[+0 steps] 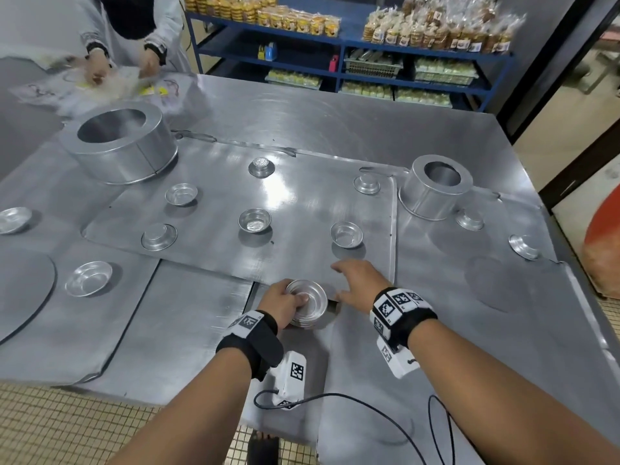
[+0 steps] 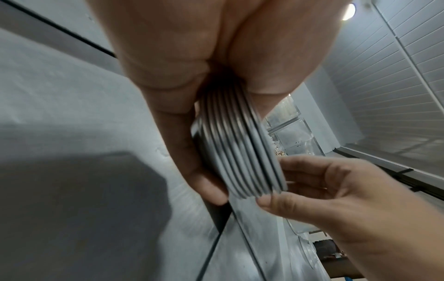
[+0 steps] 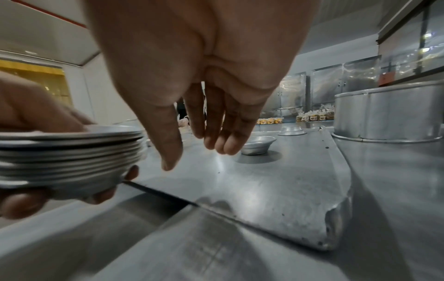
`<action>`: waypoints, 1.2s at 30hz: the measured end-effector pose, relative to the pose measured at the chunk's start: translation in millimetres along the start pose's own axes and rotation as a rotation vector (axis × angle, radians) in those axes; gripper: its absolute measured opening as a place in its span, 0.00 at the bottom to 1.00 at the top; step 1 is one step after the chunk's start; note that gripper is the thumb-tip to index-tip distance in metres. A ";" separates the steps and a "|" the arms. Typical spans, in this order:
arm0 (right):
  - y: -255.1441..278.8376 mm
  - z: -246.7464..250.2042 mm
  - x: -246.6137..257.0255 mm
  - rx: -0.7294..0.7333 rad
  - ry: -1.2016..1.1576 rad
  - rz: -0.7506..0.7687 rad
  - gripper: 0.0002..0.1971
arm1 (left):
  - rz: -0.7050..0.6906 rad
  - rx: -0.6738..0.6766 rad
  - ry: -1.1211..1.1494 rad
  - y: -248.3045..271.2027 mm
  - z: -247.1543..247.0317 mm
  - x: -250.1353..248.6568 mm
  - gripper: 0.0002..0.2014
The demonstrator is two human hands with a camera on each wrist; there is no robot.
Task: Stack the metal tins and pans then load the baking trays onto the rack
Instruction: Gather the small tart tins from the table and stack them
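My left hand (image 1: 281, 302) grips a stack of several small round metal tins (image 1: 308, 307) just above the near edge of a flat baking tray (image 1: 302, 209); the nested rims of the stack (image 2: 242, 157) show between thumb and fingers. My right hand (image 1: 357, 283) hovers open beside the stack (image 3: 69, 157), fingers relaxed (image 3: 216, 136), holding nothing. Loose small tins lie scattered on the trays, the nearest one (image 1: 346, 233) (image 3: 258, 146) just beyond my right hand. Two tall round pans stand at the back left (image 1: 120, 142) and the right (image 1: 434, 186).
Another person (image 1: 127, 38) works with bags at the table's far left corner. Blue shelving (image 1: 352, 55) with packed baked goods stands behind the table. Overlapping metal trays cover the tabletop. A white sensor box with a cable (image 1: 292, 374) hangs at the near table edge.
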State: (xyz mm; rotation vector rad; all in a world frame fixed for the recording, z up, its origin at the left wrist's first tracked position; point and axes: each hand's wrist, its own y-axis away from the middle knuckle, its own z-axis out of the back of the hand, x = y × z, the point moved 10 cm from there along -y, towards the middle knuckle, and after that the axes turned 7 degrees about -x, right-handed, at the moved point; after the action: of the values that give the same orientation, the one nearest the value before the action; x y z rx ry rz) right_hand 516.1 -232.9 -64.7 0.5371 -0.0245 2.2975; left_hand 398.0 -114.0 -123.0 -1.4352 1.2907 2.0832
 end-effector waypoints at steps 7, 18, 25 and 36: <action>-63.6 26.3 -21.8 -0.172 0.071 -0.132 0.28 | 0.010 -0.013 0.005 -18.2 12.6 -0.6 0.14; -120.7 12.1 -52.6 -0.082 0.149 -0.323 0.41 | 0.029 -0.037 -0.013 -34.3 32.9 6.7 0.19; -113.3 13.7 -57.0 -0.069 0.181 -0.393 0.40 | 0.013 -0.044 -0.044 -29.7 40.4 4.4 0.23; -49.9 28.1 21.8 -0.141 -0.107 -0.098 0.44 | 0.070 -0.031 0.035 -13.4 40.4 10.7 0.19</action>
State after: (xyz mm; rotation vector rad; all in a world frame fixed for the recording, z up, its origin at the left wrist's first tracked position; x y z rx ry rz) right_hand 547.5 -187.7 -37.8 0.5749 -0.2068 2.1512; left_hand 378.3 -76.7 -134.9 -1.4657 1.3461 2.1401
